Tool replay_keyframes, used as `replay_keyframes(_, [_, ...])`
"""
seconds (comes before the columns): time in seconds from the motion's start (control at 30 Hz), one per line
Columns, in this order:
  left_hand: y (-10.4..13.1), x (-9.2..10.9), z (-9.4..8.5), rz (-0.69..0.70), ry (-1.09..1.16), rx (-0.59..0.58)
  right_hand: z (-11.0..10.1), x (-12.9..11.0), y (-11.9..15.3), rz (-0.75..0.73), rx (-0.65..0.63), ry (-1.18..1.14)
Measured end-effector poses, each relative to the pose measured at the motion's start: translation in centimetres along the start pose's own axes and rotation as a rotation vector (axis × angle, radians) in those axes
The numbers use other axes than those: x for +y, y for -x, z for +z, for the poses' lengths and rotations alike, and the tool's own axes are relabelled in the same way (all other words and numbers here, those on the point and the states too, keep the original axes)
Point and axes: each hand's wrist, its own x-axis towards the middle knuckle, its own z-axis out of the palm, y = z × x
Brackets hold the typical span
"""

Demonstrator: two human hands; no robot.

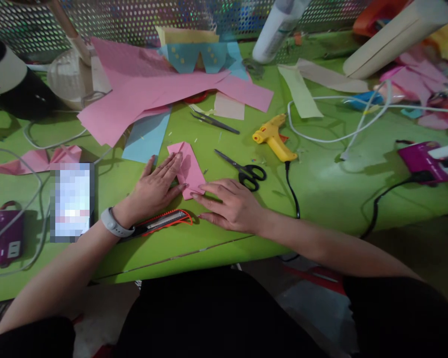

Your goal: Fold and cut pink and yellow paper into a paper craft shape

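Observation:
A folded piece of pink paper (pixel 189 166) lies on the green table between my hands. My left hand (pixel 159 183) rests flat over its left side, fingers stretched out. At its lower right corner, the fingertips of my right hand (pixel 233 204) touch the paper, with the fingers spread. Black-handled scissors (pixel 249 172) lie just beyond my right hand. A box cutter with an orange edge (pixel 166 221) is below my left hand, close to the wristband.
Behind are tweezers (pixel 216 122), a yellow glue gun (pixel 274 138) and large pink paper sheets (pixel 145 89). A phone (pixel 73 201) lies at left. White cables (pixel 332 139) and a purple power box (pixel 425 161) are at right. A white bottle (pixel 276 32) stands at the back.

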Motion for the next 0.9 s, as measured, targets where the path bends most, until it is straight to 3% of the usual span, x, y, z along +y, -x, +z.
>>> replay_keyframes(0.13, [0.04, -0.09, 0.08, 0.001, 0.002, 0.010, 0.18, -0.06, -0.02, 0.014, -0.069, -0.023])
replay_keyframes(0.47, [-0.09, -0.66, 0.32, 0.005, 0.038, 0.039, 0.42, -0.09, -0.24, 0.018, -0.098, -0.013])
replay_keyframes(0.9, [0.03, -0.80, 0.53, 0.007, 0.001, 0.042, 0.45, -0.10, -0.35, -0.018, -0.049, 0.053])
